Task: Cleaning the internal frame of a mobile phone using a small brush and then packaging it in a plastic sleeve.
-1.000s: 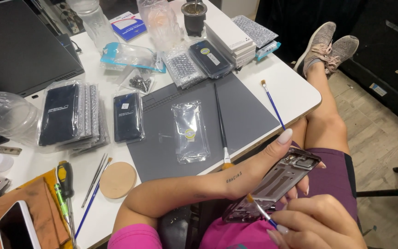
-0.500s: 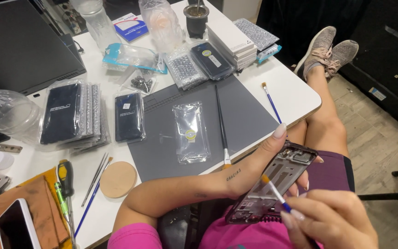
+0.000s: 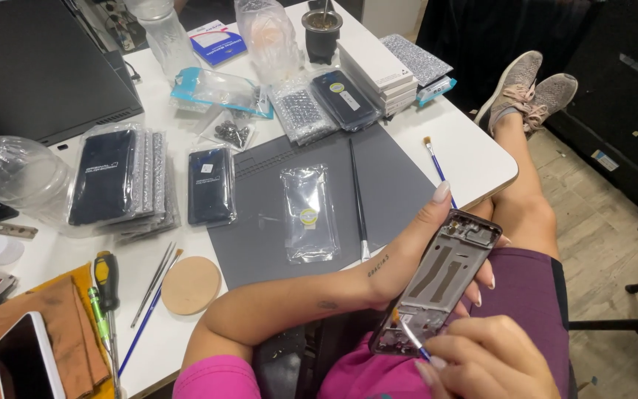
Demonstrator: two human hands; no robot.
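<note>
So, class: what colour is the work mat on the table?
Dark grey mat, clearest in the head view.

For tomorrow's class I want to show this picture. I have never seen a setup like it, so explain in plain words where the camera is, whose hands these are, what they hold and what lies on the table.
There is no machine here. The camera sits on a person's head and looks down at their own two hands and lap. The left hand holds a bare phone frame over the lap. The right hand holds a small brush whose tip touches the frame's lower end. On the white table lies a grey work mat with a clear pouch and a long dark brush on it. A blue-handled brush lies beside the mat. Further left are a stack of bagged phone parts, a round wooden disc, screwdrivers and a phone on a brown cloth.
</note>
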